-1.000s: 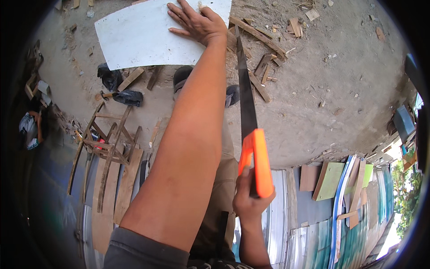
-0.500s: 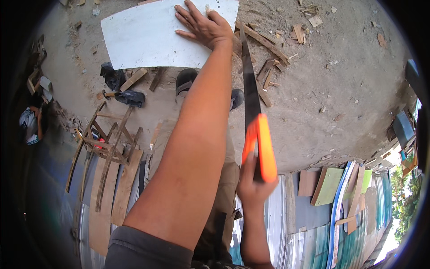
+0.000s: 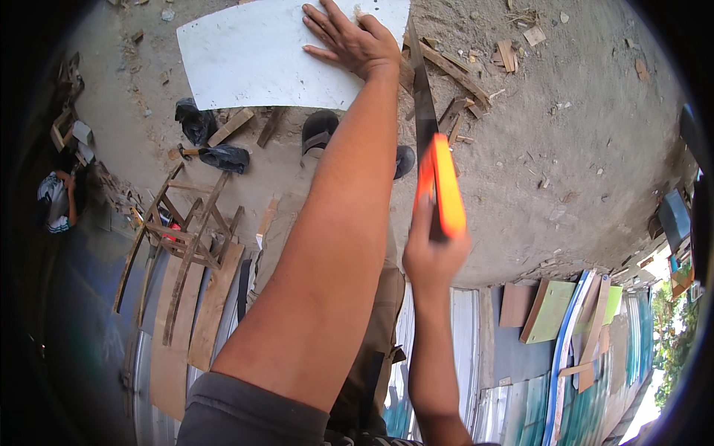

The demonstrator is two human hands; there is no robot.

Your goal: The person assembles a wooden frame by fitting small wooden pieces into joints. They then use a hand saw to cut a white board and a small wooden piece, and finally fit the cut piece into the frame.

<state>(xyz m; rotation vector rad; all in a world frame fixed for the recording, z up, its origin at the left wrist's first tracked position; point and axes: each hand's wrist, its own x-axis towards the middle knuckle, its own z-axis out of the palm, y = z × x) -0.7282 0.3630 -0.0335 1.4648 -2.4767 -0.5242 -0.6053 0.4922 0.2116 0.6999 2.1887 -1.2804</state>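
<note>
A white board (image 3: pixel 253 63) lies across the upper part of the view. My left hand (image 3: pixel 355 41) presses flat on it near its right end, fingers spread. In my right hand (image 3: pixel 435 249) is the orange handle of a handsaw (image 3: pixel 425 104), fingers wrapped round it and slightly blurred. The dark blade points away from me, its far part beside the board's right edge. Whether the teeth touch the board I cannot make out. Some pieces of wood (image 3: pixel 405 73) show under and beside that edge.
Wood offcuts (image 3: pixel 457 70) litter the dirt ground to the right. A hammer (image 3: pixel 192 152) lies by black plastic (image 3: pixel 223 157) at left, near a wooden frame (image 3: pixel 190 223). My shoes (image 3: pixel 320 126) stand below the board. Another person (image 3: pixel 56 201) is at the far left. Panels (image 3: pixel 550 308) lean at lower right.
My right hand has pushed the saw forward, away from me, along the board's right edge. My left hand stays flat on the board. The whole view has shifted slightly.
</note>
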